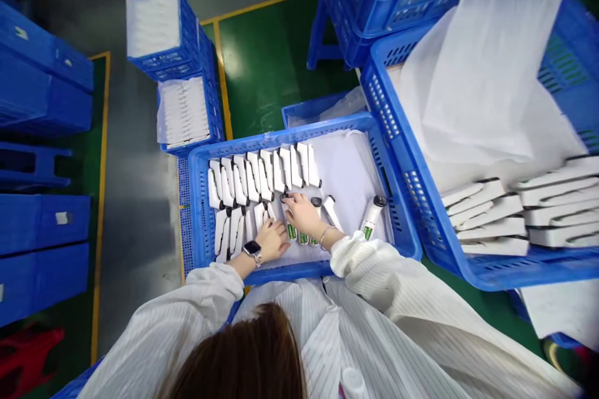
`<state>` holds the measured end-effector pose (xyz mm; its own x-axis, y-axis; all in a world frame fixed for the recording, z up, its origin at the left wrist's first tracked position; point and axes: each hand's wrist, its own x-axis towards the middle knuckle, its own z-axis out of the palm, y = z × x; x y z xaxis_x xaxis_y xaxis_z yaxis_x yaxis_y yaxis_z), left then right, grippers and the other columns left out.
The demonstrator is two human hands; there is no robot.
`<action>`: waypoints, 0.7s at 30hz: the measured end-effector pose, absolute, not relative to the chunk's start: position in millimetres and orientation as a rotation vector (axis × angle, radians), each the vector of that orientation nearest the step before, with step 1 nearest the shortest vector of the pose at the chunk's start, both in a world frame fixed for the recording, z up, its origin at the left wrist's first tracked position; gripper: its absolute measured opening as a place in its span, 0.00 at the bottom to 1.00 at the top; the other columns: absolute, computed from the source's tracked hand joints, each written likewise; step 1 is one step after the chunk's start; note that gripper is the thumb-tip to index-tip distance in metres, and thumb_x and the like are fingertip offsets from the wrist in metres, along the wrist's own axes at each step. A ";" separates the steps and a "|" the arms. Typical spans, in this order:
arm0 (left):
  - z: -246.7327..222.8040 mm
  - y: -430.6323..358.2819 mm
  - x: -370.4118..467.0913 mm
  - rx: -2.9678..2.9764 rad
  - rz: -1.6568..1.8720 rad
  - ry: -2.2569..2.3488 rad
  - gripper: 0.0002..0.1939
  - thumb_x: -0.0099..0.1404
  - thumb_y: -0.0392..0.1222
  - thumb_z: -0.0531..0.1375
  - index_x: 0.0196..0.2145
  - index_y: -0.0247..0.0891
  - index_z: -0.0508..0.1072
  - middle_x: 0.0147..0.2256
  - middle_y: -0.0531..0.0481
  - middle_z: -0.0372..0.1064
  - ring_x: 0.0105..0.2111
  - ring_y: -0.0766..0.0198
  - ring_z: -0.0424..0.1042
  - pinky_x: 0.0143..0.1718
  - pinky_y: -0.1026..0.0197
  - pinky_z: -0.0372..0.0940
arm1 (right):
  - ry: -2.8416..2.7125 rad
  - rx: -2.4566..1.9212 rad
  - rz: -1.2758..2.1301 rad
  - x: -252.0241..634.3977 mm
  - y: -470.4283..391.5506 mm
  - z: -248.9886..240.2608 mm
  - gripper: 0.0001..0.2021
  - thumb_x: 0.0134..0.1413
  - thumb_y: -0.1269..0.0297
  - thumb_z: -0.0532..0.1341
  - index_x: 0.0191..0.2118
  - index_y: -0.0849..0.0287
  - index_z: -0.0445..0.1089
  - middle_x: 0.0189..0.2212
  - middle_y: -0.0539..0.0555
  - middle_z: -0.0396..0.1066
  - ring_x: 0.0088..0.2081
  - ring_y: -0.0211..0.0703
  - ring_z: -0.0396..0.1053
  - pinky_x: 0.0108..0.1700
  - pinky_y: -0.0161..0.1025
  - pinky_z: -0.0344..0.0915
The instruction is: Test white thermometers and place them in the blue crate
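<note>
- White handheld units (253, 177) with black ends lie in the blue mesh-sided crate (414, 240) in front of the person, in an upper row and a lower row at its left side.
- The left hand (272, 242), with a dark-faced smartwatch (253, 248) at its wrist, is palm down and partly open, its fingers slightly apart. Its fingertips are at the right end of the lower row; whether they press on a unit cannot be told.
- The right hand (302, 213), with a thin bracelet (324, 237) at its wrist, reaches across with its fingers bent at the black end of a unit with green cells (291, 232). The thumb is hidden, so whether it grips or only touches cannot be told.
- Beneath and just beside the right hand, more units show green cells in their lower ends, next to the one at its fingers.
- To the right of that hand lies a slanted white unit (332, 212); farther right, well apart from both hands, a black-capped unit (373, 217) with green cells rests on white liner sheets (344, 165).
- Right of this crate, a larger blue crate (412, 159) holds stacked white units (496, 218) and loose white sheets (491, 68).
</note>
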<state>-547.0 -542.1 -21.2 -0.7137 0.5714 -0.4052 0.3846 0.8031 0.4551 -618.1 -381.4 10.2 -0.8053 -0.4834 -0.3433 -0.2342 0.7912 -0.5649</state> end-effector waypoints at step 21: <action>-13.3 -555.5 -570.0 -0.197 1.663 2.003 0.23 0.56 0.41 0.63 0.49 0.36 0.66 0.49 0.43 0.65 0.48 0.55 0.66 0.49 0.46 0.62 | 2.337 -0.782 -0.785 -633.3 -368.7 22.1 0.17 0.58 0.61 0.56 0.52 0.57 0.61 0.49 0.53 0.66 0.47 0.38 0.66 0.48 0.34 0.62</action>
<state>-570.0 -555.5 -13.3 -0.8519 0.2147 -0.4776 -0.4299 0.2338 0.8721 -633.3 -368.7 22.1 -0.6808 -0.6652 -0.3067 -0.3454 0.6607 -0.6665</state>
